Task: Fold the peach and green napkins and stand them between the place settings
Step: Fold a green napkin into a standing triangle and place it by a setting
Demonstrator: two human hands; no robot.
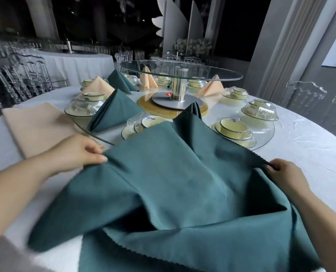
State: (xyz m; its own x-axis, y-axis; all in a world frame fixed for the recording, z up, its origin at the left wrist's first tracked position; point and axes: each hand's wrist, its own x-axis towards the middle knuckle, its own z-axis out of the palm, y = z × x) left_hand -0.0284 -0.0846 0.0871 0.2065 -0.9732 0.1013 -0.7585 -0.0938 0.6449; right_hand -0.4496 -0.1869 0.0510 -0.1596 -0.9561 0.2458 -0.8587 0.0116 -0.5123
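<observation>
Chairs [20,75] of clear plastic stood packed at the upper left of the frame; below them, at the left side of the white-clothed round table [310,154], a peach napkin [39,126] lay flat and unfolded. Just right of it the left hand [79,150] pinched the left edge of the large green napkin [173,183] between thumb and curled fingers, holding that edge raised off the cloth. Above that hand a folded green napkin [114,112] stood upright between two place settings, one [82,108] to its left and one [141,124] to its right (each a plate with bowl and cup under clear wrap); further back a folded peach napkin [99,86] stood among more settings.

The held green napkin spread slack and creased across the lower centre of the frame; its far corner rose in front of the steel-stemmed glass turntable [181,72] at upper centre; a zigzag-cut hem showed along the bottom. At the lower right the right hand [284,173] gripped the napkin's right edge, thumb and fingers closed on it; beyond it another setting [259,112] sat on the table, and a clear chair [304,97] stood at the right.
</observation>
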